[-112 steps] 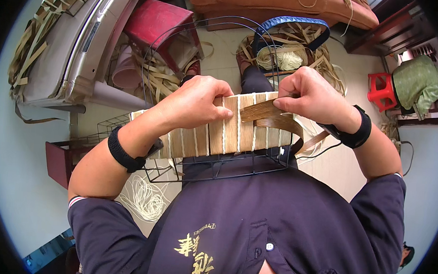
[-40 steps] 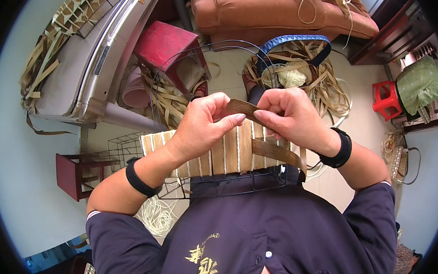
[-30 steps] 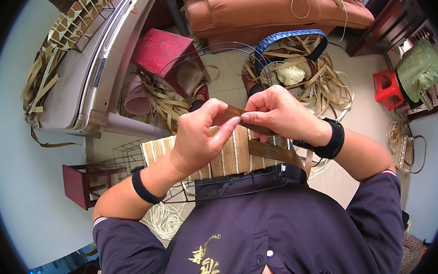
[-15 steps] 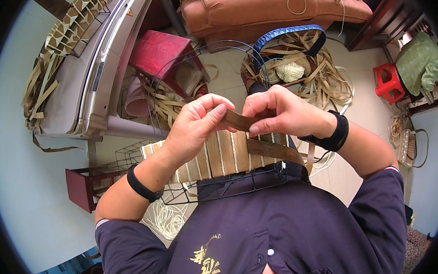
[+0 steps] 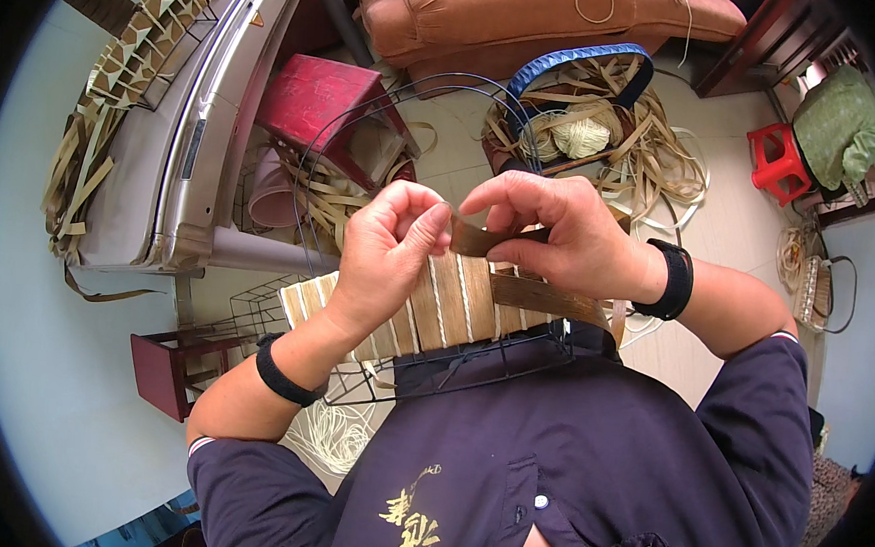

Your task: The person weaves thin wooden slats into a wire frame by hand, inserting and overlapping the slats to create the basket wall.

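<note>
You're in what looks like a living room, part craft workshop — a padded brown sofa (image 5: 543, 29) at the far edge of the tiled floor (image 5: 687, 364) and a red stool (image 5: 313, 95) suggest home; heaped strips (image 5: 659, 167), coiled white cord (image 5: 332, 438) and your strip-covered wire frame (image 5: 442, 309) suggest handicraft.

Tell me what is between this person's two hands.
In the head view, a piece of brown strip lies between the left hand and the right hand, which pinches it.
</note>
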### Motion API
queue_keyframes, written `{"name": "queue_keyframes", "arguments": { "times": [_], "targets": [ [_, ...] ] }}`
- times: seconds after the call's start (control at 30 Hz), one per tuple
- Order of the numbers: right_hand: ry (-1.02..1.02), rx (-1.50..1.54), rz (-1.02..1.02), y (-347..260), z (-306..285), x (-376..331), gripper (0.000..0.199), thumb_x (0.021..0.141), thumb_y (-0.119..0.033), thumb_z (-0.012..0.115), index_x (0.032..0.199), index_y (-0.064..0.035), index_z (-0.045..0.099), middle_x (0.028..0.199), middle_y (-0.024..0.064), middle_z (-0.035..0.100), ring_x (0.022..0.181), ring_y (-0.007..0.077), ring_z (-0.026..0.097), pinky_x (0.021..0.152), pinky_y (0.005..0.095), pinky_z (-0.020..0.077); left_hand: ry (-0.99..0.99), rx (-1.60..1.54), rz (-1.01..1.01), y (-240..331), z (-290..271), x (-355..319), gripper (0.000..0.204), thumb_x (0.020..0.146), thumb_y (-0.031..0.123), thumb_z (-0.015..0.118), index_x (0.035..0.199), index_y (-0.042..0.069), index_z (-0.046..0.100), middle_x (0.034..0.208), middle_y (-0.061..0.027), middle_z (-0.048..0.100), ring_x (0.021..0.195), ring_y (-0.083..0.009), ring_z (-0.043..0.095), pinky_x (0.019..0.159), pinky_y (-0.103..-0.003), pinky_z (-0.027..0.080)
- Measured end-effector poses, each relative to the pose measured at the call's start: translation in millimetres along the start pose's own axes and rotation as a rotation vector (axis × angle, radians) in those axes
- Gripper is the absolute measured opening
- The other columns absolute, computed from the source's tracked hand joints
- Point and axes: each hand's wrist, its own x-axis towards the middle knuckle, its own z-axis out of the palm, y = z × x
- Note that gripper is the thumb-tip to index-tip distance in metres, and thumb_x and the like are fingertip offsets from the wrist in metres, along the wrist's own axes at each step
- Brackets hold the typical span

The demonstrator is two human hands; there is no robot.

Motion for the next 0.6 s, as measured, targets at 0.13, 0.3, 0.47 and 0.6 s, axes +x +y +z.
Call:
{"name": "queue_keyframes", "arguments": {
  "times": [0.13, 0.3, 0.47, 0.6],
  "targets": [
    [0.065, 0.043, 0.029, 6.4, 3.2, -1.8, 0.036, 0.079, 0.008, 0.076, 0.111, -0.0050, 0.066, 0.081, 0.0053, 0.070, 0.075, 0.0144, 0.068, 0.069, 0.0296, 0.0553, -0.106, 0.019, -0.035, 7.2, -6.0, -0.3, 0.021, 0.096, 0.005, 0.075, 0.113, -0.004, 0.070, 0.102, -0.0073, 0.075, 0.091, -0.0094, 0.070, 0.082, -0.023, 0.057],
    [0.054, -0.043, -0.049, 8.1, 9.3, -2.3, 0.035, 0.077, 0.005, 0.080, 0.107, -0.0050, 0.065, 0.084, 0.0092, 0.069, 0.076, 0.0211, 0.069, 0.069, 0.0318, 0.0558, -0.161, -0.057, -0.044, 11.3, -0.9, -2.7, 0.021, 0.093, -0.001, 0.075, 0.113, -0.006, 0.069, 0.107, -0.0117, 0.076, 0.099, -0.0156, 0.073, 0.091, -0.028, 0.059],
    [0.215, -0.387, -0.239, 7.6, 5.7, 6.3, 0.037, 0.074, 0.002, 0.083, 0.107, -0.0061, 0.067, 0.087, 0.0079, 0.065, 0.075, 0.0210, 0.065, 0.067, 0.0317, 0.0537, -0.216, 0.002, -0.016, 4.2, -10.1, -3.2, 0.014, 0.097, -0.003, 0.069, 0.111, -0.006, 0.070, 0.106, -0.0119, 0.075, 0.099, -0.0163, 0.073, 0.091, -0.030, 0.061],
    [0.074, -0.193, -0.017, 17.7, 2.5, 2.7, 0.032, 0.079, 0.002, 0.081, 0.107, -0.0046, 0.068, 0.088, 0.0053, 0.066, 0.074, 0.0122, 0.063, 0.065, 0.0275, 0.0521, -0.238, -0.011, -0.084, 6.0, -3.4, -5.2, 0.011, 0.099, 0.000, 0.068, 0.108, -0.004, 0.069, 0.101, -0.0097, 0.075, 0.095, -0.0149, 0.073, 0.088, -0.029, 0.061]
  ]
}}
